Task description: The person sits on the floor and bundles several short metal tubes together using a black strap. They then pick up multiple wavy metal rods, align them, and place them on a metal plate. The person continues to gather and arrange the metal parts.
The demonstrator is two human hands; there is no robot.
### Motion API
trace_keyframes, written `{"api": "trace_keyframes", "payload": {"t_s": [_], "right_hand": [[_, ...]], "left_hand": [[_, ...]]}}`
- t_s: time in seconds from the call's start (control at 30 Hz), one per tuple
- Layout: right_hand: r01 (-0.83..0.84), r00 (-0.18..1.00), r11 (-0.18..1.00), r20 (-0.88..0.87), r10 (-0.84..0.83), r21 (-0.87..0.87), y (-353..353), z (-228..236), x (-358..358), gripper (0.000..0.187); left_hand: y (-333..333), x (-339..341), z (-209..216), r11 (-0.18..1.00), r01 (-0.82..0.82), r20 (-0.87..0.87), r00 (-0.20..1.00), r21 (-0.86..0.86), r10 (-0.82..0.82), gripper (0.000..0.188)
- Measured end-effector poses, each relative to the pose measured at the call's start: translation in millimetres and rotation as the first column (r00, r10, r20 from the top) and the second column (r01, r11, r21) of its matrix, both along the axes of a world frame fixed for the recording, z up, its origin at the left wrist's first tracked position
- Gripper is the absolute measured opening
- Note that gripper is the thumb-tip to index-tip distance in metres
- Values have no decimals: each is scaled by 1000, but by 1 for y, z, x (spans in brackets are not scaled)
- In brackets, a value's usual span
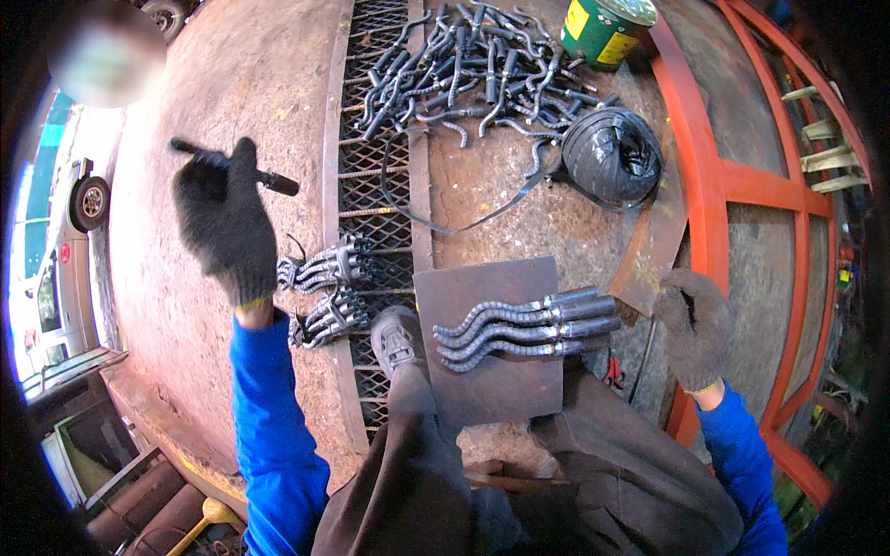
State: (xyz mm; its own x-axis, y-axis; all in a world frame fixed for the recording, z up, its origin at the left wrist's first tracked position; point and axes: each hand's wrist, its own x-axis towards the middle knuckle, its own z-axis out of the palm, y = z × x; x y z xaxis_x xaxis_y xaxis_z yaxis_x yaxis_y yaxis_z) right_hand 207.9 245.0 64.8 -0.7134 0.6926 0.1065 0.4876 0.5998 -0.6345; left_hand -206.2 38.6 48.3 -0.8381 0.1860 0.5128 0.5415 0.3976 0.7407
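My left hand (222, 222), in a dark knitted glove, is raised at the left and closed around a short steel rod with a dark cylindrical sleeve (280, 183) at one end. On a flat metal plate (501, 398) in front of me lie several wavy ribbed steel rods (501, 329), side by side, their sleeved ends to the right. Right of that plate, my gloved right hand (695, 334) has loosely curled fingers, a gap beside the thumb, and nothing visible in it. Two bundles of similar rods (329, 315) lie left of my shoe.
A heap of loose wavy rods (473, 69) lies at the far side. Nearby are a roll of black strip (612, 157), its loose end trailing left, and a green can (607, 32). A metal grating (375, 195) crosses the floor. An orange-red frame (709, 195) stands right; a vehicle (69, 269) left.
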Motion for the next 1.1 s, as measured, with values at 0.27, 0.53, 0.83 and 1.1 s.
{"api": "trace_keyframes", "payload": {"t_s": [0.27,0.53,0.83,1.1], "right_hand": [[-334,943,847,-145,301,-413,-27,31,-49,43],[60,957,250,127,260,-966,-45,48,-11,38],[209,883,247,292,369,-946,-36,33,1,41],[-155,908,780,223,354,-606,-37,3,23,33]], "left_hand": [[-20,116,32,808,560,309,813,-184,-493,13],[-37,167,25,832,200,797,-466,517,-383,37],[-74,165,8,555,775,939,-139,301,-315,26],[-77,163,-12,405,900,942,-20,163,-336,31]]}}
